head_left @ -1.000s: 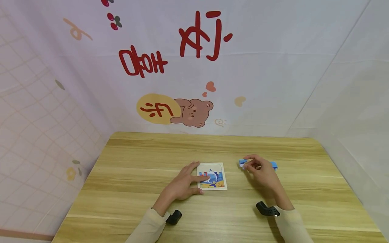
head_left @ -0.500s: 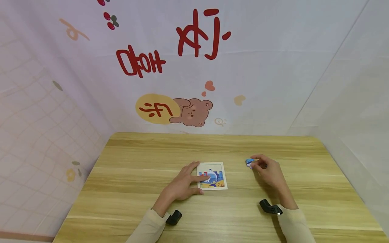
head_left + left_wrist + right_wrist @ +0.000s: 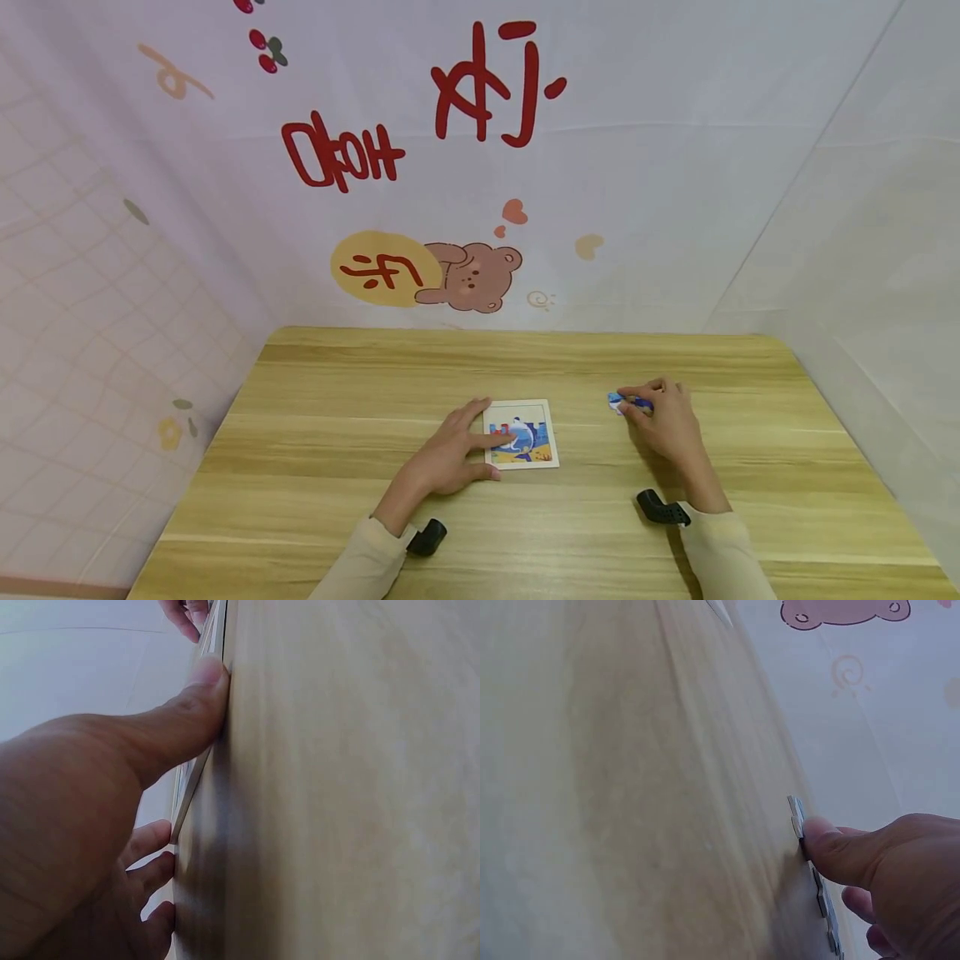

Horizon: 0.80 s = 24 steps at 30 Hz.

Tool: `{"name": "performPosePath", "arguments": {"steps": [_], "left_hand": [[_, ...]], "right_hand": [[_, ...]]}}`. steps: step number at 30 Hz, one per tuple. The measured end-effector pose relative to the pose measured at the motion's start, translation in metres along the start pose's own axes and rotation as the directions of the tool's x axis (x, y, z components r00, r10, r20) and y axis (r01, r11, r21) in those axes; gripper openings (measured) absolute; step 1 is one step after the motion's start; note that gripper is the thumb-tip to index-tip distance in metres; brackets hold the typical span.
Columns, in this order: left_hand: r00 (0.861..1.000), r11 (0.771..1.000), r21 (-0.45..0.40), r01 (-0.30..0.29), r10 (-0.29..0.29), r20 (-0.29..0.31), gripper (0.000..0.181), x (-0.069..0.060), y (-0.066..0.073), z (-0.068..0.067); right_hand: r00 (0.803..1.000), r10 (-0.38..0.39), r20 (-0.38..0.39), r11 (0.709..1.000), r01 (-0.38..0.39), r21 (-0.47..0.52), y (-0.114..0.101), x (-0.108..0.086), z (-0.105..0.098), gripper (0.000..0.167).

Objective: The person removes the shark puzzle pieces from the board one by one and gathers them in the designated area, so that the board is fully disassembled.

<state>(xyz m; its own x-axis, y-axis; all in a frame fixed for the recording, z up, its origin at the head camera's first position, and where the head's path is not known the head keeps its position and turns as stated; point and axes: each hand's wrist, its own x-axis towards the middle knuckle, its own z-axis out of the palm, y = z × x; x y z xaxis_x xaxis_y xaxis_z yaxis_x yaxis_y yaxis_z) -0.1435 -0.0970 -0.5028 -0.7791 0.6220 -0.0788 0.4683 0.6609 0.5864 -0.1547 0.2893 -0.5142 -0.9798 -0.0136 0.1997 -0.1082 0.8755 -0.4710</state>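
My left hand (image 3: 448,454) lies spread over the left side of a square puzzle board (image 3: 554,454), its index finger stretched across the dolphin picture. In the left wrist view the thumb (image 3: 202,694) rests along the board's edge. To the right, my right hand (image 3: 663,421) pinches a blue and white puzzle piece (image 3: 615,403) between thumb and index finger, low over the table. Behind it, a darker blue puzzle piece (image 3: 642,404) shows under the fingers. The right wrist view has the pinched piece (image 3: 796,814) at the thumb tip and more pieces (image 3: 823,896) below.
The wooden table (image 3: 540,533) runs back to a white cloth backdrop (image 3: 637,183) with a printed bear and red lettering. Another pale cloth (image 3: 97,333) hangs along the left side. Black cameras (image 3: 427,538) sit on both wrists.
My right hand has shifted a little to the right with the piece. A blue piece formerly visible right of that hand is now hidden; a darker one shows between the fingers. My left hand stays put.
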Motion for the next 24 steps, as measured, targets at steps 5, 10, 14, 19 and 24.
{"name": "performPosePath", "arguments": {"steps": [5,10,14,19,24], "left_hand": [[1.000,1.000,0.005,0.001,-0.001,-0.001,0.057,0.0014,-0.0005,0.0005],[1.000,1.000,-0.006,-0.004,0.004,-0.009,0.055,0.0005,0.0003,0.0008],[1.000,1.000,-0.008,-0.007,0.007,-0.012,0.055,-0.0004,-0.0003,0.0019],[1.000,1.000,-0.006,-0.021,0.021,-0.008,0.056,-0.0008,-0.0019,0.0018],[1.000,1.000,-0.007,-0.028,0.028,-0.010,0.056,-0.0010,-0.0020,0.0007]], "right_hand": [[0.999,-0.023,-0.040,1.000,0.023,-0.001,0.0019,-0.0011,-0.0002,0.026],[0.998,-0.047,-0.047,0.999,0.047,0.000,0.0045,-0.0020,0.0002,0.026],[0.997,-0.058,-0.051,0.998,0.059,0.010,0.0054,-0.0021,0.0014,0.026],[0.996,-0.079,-0.051,0.996,0.080,0.028,0.0040,-0.0020,0.0015,0.026],[0.989,-0.100,-0.105,0.994,0.104,0.039,0.0013,-0.0013,-0.0009,0.026]]}}
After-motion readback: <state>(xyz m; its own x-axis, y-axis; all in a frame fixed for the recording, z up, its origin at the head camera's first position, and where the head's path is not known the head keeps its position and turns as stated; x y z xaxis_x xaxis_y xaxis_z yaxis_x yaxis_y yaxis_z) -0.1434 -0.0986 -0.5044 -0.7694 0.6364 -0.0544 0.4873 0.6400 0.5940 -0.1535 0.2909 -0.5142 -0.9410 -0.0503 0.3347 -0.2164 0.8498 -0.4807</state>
